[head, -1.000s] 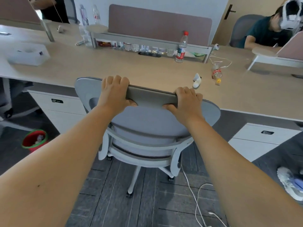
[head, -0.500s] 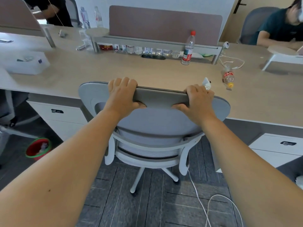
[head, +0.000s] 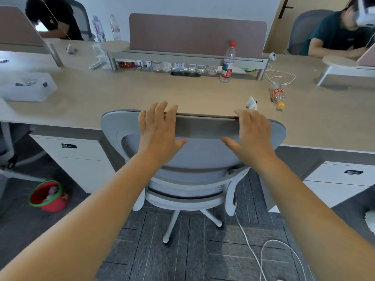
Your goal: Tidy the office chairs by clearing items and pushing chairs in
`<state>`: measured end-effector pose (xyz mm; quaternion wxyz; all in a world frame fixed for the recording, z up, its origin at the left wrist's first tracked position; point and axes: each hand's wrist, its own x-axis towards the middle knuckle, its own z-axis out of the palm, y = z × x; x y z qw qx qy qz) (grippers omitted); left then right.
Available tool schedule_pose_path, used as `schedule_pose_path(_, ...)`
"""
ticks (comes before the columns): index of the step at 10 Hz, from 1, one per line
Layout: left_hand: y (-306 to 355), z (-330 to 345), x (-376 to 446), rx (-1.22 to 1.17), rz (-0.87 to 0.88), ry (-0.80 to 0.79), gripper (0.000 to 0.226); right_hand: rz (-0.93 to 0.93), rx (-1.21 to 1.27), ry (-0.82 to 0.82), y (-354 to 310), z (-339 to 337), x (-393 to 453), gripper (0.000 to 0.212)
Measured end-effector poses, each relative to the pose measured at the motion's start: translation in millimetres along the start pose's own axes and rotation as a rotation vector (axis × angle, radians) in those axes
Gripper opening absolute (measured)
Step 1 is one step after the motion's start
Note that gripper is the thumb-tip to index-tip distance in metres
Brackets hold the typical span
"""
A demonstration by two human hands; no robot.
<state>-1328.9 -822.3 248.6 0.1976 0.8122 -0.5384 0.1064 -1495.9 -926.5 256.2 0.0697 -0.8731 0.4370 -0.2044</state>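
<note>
Now both hands have let go: a second ago the fingers were curled over the top edge of the backrest, and here the left hand and the right hand are flat and spread, palms against or just behind the upper band of the office chair, gripping nothing. Whether the palms touch the backrest or hover just off it cannot be told. The chair has also rolled forward; its top edge meets the front edge of the desk, where earlier it stood a little short of it. That suggests the push on this chair is finished, or nearly so, and the hands are coming away.

The chair is pale grey, with a wide curved backrest frame, a darker grey padded band across the top, mesh below and a white lumbar bracket. Its seat is hidden beneath the desk and the backrest, so whether anything lies on it cannot be seen. The white star base and castors stand on the dark carpet tiles, between the two white drawer units. A white cable trails on the floor just beside the base on the right, which could catch a castor if the chair is moved again.

On the desk beyond stand an upright water bottle and a small bottle lying on its side.
</note>
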Motion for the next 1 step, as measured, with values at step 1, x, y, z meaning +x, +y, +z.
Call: schedule_pose_path(1, -1.2, -4.2, -85.8, -0.243, 0.047, -0.106, 0.071, -0.051, 0.379, -0.089, -8.1, -5.0, -90.2, 0.061)
